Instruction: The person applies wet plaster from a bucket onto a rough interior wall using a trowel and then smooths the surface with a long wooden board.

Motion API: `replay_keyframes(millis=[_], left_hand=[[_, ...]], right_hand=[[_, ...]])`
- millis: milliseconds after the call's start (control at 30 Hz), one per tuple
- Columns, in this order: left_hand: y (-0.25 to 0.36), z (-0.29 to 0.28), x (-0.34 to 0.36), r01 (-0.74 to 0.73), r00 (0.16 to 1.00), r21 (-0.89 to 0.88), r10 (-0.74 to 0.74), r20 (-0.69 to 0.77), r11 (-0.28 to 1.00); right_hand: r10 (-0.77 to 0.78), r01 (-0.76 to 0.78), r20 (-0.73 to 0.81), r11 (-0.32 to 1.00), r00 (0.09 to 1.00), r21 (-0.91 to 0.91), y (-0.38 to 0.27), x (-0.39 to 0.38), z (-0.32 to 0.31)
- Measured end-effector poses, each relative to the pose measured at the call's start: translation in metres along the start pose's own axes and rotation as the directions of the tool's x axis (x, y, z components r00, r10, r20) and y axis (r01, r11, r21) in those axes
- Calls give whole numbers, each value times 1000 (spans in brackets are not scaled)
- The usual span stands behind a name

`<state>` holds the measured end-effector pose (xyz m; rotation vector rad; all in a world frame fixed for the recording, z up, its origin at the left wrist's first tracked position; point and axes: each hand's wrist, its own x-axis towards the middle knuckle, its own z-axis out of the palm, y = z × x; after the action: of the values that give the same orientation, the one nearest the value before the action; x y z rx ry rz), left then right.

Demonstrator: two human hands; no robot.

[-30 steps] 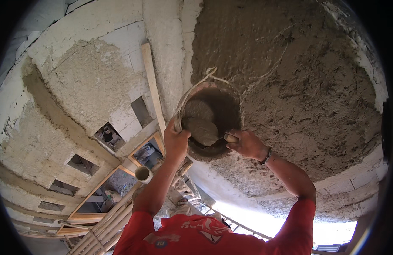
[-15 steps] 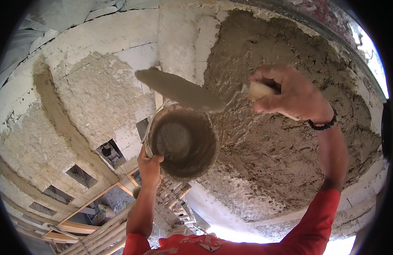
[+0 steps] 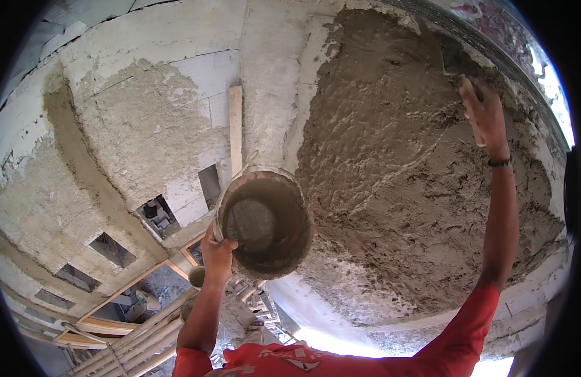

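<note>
My left hand (image 3: 217, 256) is closed on the rim of a mortar-smeared bucket (image 3: 292, 221), its thumb over the edge. A little grey mortar shows at the bucket's bottom, and its mouth faces me. Up at the far right, my right hand (image 3: 487, 116) grips a trowel (image 3: 434, 49) by its pale handle. The trowel's blade lies against the upper edge of a broad patch of wet brown mortar (image 3: 378, 125) on the wall; the blade partly blends into the mortar. A dark bracelet circles my right wrist.
An upright wooden strip (image 3: 236, 129) stands against the wall beyond the bucket. Left of it are rough plaster with a darker mortar band (image 3: 83, 151) and several square openings (image 3: 158, 217). Bamboo poles (image 3: 143, 345) and a small round container (image 3: 197, 276) are below left.
My right hand has swung the trowel away from above the bucket, up and right to the top of the mortar patch. The bucket in my left hand has shifted slightly down and left.
</note>
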<state>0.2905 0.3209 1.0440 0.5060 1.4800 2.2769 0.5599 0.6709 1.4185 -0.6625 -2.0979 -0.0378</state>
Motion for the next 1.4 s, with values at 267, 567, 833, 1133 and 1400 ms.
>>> replay_keyframes(millis=[267,567,833,1133,1400], left_hand=[[-18,48,-5,-5,995,-13,6,96,1000],[-24,97,-17,-54,994,142,40,99,988],[-24,102,-20,-75,959,135,34,282,988],[-28,111,-30,-55,942,268,-40,334,962],[-38,117,-30,-163,947,364,43,317,917]], right_hand=[[67,-439,900,887,431,145,-10,-157,51],[19,-514,987,855,161,67,-25,-238,136],[-348,610,782,791,517,-52,-36,-295,145],[-409,636,601,738,687,-225,-11,-298,150],[-276,563,723,805,634,-186,-16,-315,124]])
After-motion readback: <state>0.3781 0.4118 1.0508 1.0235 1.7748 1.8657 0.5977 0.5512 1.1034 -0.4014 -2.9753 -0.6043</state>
